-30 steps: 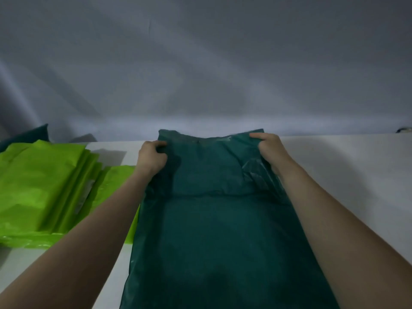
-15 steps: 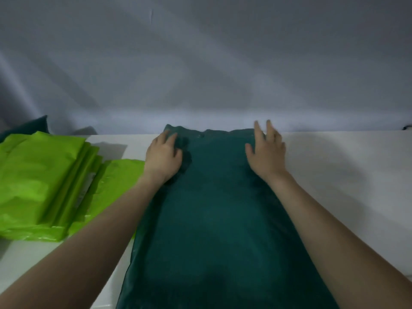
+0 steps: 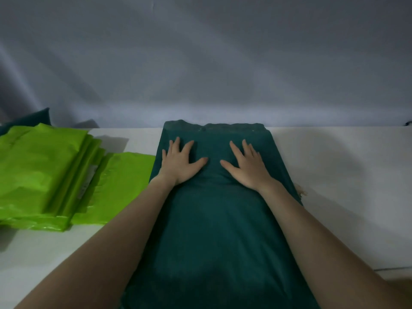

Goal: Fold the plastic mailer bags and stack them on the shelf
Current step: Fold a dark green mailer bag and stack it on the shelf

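Looks like a packing or mail-order workspace. Plain white table (image 3: 334,175), stacked lime-green mailer bags (image 3: 44,170) (grey cloth backdrop (image 3: 200,63) behind).

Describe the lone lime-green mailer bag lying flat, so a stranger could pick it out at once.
On the white tabletop, look left of the dark green mailer bag under both hands. The single lime-green mailer bag lies flat there, wedged between it and the lime-green stack. Unlike the stack's piled folded bags, it is one thin sheet.
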A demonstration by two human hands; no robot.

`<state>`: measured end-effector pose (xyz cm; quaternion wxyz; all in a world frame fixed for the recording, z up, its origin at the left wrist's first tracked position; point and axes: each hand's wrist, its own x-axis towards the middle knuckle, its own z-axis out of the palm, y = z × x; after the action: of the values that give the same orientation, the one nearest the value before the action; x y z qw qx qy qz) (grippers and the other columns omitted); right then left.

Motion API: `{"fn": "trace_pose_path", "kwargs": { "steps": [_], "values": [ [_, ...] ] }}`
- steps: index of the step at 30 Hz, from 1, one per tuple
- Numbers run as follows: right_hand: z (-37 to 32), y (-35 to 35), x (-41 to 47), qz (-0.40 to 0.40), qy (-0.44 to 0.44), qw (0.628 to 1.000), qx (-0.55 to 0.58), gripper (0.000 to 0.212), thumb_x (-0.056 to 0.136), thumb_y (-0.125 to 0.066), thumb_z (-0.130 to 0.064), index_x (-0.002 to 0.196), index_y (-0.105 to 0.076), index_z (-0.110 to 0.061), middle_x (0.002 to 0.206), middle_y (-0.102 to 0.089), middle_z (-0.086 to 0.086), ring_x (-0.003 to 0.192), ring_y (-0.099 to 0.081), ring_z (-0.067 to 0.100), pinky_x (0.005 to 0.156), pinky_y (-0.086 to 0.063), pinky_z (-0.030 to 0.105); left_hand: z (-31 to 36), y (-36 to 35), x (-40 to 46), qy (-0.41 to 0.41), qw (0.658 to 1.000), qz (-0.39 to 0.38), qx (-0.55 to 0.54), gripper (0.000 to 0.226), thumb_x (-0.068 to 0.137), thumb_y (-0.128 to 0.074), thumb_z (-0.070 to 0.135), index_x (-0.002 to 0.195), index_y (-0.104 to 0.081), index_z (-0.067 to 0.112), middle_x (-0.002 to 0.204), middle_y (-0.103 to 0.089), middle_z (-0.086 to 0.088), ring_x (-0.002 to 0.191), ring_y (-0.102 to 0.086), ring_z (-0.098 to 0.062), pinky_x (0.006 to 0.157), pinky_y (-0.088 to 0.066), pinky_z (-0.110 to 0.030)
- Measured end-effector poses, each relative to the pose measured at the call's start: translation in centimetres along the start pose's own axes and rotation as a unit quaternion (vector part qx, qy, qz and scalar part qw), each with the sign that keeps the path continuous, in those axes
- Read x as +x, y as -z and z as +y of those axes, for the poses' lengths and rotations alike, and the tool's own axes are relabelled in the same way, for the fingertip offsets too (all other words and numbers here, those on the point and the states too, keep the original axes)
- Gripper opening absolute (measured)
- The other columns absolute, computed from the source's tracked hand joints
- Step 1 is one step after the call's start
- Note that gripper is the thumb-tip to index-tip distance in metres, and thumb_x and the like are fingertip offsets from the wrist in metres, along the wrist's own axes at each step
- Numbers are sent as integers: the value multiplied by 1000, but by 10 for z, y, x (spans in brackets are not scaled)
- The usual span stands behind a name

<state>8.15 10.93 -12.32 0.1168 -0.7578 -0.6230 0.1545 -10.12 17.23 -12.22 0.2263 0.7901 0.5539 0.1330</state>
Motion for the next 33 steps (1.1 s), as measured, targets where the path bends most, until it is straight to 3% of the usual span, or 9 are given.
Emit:
{"fn": "trace_pose_path", "kwargs": {
  "steps": [3, 11, 18, 26, 29, 33],
  "values": [
    [-1, 12, -12, 35, 15, 998, 43, 59, 99, -33, -45, 151, -14, -24, 159, 6, 3, 146, 7, 21, 119, -2, 45, 3, 15, -11, -24, 996, 39, -74, 60, 94, -45, 46, 146, -27, 23, 158, -5, -8, 146, 5, -22, 117, 5, -38],
    [-35, 36, -81, 84, 54, 995, 25, 52, 99, -34, -41, 146, -29, -20, 158, -13, 1, 145, -9, 19, 118, -13, 37, 16, 40, -73, -113, 990, 81, 15, 53, 97, -40, 40, 146, -30, 21, 157, -18, -2, 146, -5, -18, 117, -2, -37],
    [-55, 37, -138, 50, 57, 997, 20, 55, 97, -33, -47, 147, -25, -24, 158, -11, -2, 145, -8, 19, 117, -17, 45, 15, 36, -136, -98, 993, 37, 62, 53, 98, -32, 44, 147, -24, 26, 157, -16, 5, 146, -4, -13, 119, -5, -40],
    [-53, 10, -167, -62, 15, 997, -31, 66, 93, -24, -62, 150, -6, -34, 159, 7, -5, 146, 7, 21, 114, -4, 60, 8, 14, -167, -95, 992, 3, 84, 58, 96, -30, 51, 148, -19, 27, 157, -16, 0, 145, -12, -18, 118, -11, -40],
    [-46, -1, -168, -57, 25, 997, -54, 65, 93, -20, -63, 149, 0, -37, 159, 9, -7, 145, 11, 19, 114, 0, 59, 3, 6, -167, -95, 991, 5, 94, 69, 86, -17, 59, 148, -19, 28, 157, -15, 2, 146, -8, -16, 118, -8, -38],
    [-42, -6, -155, -19, 37, 998, -56, 64, 93, -19, -62, 149, -1, -38, 159, 8, -8, 145, 10, 17, 115, 0, 59, 0, -1, -155, -97, 991, 36, 90, 58, 96, -26, 52, 149, -19, 29, 158, -14, 3, 146, -6, -16, 118, -6, -37]
  ]
}}
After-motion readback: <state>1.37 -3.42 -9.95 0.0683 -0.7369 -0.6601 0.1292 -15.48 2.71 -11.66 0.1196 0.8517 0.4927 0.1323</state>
